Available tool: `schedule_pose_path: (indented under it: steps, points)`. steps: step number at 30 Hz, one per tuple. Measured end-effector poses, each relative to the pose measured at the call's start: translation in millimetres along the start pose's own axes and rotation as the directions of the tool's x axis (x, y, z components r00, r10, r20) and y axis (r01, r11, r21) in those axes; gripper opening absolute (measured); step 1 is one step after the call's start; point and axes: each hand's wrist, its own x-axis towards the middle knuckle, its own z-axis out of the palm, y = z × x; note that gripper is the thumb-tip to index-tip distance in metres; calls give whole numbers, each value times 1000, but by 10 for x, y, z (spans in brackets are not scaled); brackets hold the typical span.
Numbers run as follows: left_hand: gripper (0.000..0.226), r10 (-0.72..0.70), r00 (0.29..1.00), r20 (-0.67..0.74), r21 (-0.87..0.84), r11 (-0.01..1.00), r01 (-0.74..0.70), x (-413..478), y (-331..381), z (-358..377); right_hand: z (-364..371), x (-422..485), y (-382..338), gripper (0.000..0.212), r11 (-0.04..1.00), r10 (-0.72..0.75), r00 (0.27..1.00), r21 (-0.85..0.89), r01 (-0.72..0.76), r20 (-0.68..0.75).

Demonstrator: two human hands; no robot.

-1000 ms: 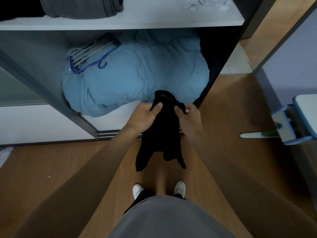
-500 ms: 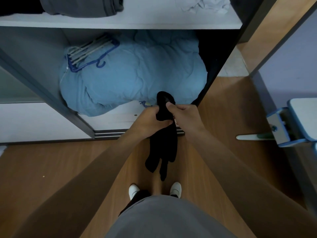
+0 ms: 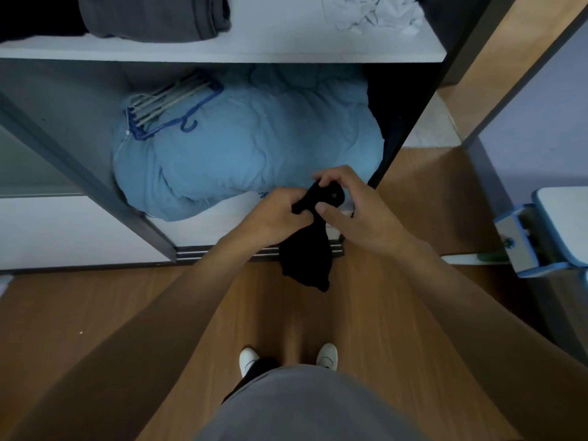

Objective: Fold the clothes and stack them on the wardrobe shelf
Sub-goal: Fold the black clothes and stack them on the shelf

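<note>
A small black garment (image 3: 307,256) hangs bunched between both hands, in front of the open wardrobe's lower compartment. My left hand (image 3: 275,214) grips its upper part from the left. My right hand (image 3: 353,206) pinches the top edge from the right, fingers curled over it. The white wardrobe shelf (image 3: 270,47) runs across the top of the view. On it lie a folded dark grey garment (image 3: 156,15) at the left and a crumpled white cloth (image 3: 378,12) at the right.
A light blue duvet (image 3: 254,144) fills the lower compartment, with blue and white hangers (image 3: 165,106) on top. The sliding door frame (image 3: 79,173) stands at the left. A blue and white chair (image 3: 547,230) is at the right. The floor is wood.
The garment has been gathered shorter; its hanging tail is now more compact. Both hands have shifted right and closer together, the right hand moving over the top.
</note>
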Motion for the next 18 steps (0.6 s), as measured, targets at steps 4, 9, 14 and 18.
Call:
schedule_pose_path:
  steps: [4, 9, 14, 18]
  points:
    - [35, 5, 1000, -18, -133, 991, -8, -15, 66, -138, -30, 141, -30, 25, 978, -86, 987, -178, 109, 134]
    - [28, -15, 1000, -19, -321, 947, 8, -126, 10, -225, 47, 269, -91, 16, 988, -28, 981, -143, 56, 190]
    - [27, 20, 997, -79, -99, 995, -28, -251, -121, -214, 122, 356, -123, 14, 992, 78, 955, -113, -47, 288]
    - [21, 67, 992, -110, 137, 989, -51, -413, -258, -171, 172, 377, -137, 15, 975, 113, 911, -223, -23, 397]
